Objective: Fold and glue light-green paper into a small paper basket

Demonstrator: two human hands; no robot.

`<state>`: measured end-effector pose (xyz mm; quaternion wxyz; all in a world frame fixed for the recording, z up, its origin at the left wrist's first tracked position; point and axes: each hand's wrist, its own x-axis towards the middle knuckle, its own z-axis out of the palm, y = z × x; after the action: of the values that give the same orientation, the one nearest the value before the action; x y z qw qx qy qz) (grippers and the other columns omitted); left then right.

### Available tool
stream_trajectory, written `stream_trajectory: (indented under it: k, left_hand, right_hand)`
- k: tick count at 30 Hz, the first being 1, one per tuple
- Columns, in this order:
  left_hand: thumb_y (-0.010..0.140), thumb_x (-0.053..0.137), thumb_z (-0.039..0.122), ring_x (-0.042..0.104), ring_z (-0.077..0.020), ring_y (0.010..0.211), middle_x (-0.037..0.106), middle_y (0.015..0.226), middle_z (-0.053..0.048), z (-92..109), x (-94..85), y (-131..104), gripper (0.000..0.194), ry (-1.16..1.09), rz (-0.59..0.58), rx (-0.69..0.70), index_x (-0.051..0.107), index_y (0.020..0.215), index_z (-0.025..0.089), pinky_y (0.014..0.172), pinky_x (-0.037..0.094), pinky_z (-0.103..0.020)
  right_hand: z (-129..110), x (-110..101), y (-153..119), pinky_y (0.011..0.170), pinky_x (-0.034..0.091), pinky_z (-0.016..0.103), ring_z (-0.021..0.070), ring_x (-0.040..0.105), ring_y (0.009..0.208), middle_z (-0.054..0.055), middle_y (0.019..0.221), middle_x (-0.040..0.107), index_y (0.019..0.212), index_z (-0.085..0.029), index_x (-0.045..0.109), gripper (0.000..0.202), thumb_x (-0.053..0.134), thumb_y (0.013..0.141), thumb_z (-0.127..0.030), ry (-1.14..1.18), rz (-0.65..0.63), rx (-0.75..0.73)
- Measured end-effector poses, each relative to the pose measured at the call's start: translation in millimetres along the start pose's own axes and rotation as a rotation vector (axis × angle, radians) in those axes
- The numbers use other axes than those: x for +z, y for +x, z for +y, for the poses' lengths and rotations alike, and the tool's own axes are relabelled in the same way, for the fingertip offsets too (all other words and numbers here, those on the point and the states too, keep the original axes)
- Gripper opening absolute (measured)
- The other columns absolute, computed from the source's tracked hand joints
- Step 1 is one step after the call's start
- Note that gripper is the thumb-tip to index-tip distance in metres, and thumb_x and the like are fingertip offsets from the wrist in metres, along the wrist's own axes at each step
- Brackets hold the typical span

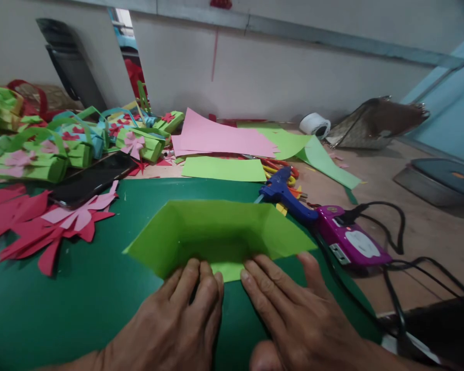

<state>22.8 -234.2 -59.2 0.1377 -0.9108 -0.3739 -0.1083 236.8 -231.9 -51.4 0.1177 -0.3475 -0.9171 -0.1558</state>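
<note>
A sheet of bright green paper [212, 221], folded into an open tray-like shape with raised back and side flaps, stands on the dark green mat [100, 299]. My left hand [178, 309] presses its outstretched fingertips on the near edge of the paper, left of centre; its thumb is hidden. On the right side of that same edge, my right hand [290, 304] lies with fingers stretched out, the little finger apart and the thumb off the paper. A narrow strip of the near flap shows between the two hands.
A blue glue gun [282, 193] lies behind the paper, near a purple power strip [350, 239] with black cables. Pink sheets [224, 139] lie at the back. Small green paper bags [34, 159], a phone [93, 178] and red paper flowers [42, 226] occupy the left.
</note>
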Motion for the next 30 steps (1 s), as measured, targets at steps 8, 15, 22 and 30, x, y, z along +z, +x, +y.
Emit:
stream_trajectory:
  k: [8,15,22,30]
  left_hand:
    - [0.091,0.019,0.055,0.049,-0.0238,0.099,0.062,0.102,-0.006,-3,-3.8,4,0.061,-0.087,-0.019,0.046,0.066,0.098,0.018,0.103,0.022,-0.045]
    - [0.095,0.013,0.048,0.047,-0.0231,0.097,0.061,0.098,-0.008,1,-7.9,-4,0.063,-0.06,0.076,0.023,0.066,0.093,0.014,0.098,0.026,-0.043]
    - [0.093,0.016,0.054,0.047,-0.0229,0.08,0.06,0.091,-0.01,-2,-8.0,-22,0.065,0.034,0.013,-0.014,0.065,0.092,0.012,0.076,0.035,-0.04]
    - [0.091,0.027,0.055,0.051,-0.0282,0.084,0.062,0.088,-0.012,-9,-9.4,-36,0.059,0.13,0.063,-0.01,0.061,0.101,0.007,0.074,0.037,-0.041]
  right_hand:
    - [0,-1,12,0.107,-0.004,0.051,0.0266,0.044,0.117,0.007,0.114,0.064,0.109,-0.014,0.063,0.053,0.025,0.093,-0.046,0.039,0.003,-0.046]
    - [-1,0,23,0.106,-0.004,0.052,0.0277,0.046,0.111,0.007,0.102,0.065,0.103,-0.013,0.064,0.048,0.029,0.093,-0.044,0.104,0.022,-0.072]
    - [-8,0,24,0.106,0.004,0.052,0.0276,0.045,0.11,0.008,0.096,0.063,0.092,-0.014,0.067,0.051,0.03,0.092,-0.049,0.04,0.022,-0.083]
    - [-15,-2,29,0.106,0.006,0.055,0.0292,0.048,0.102,0.008,0.088,0.063,0.086,-0.014,0.067,0.054,0.042,0.082,-0.061,-0.043,-0.031,-0.097]
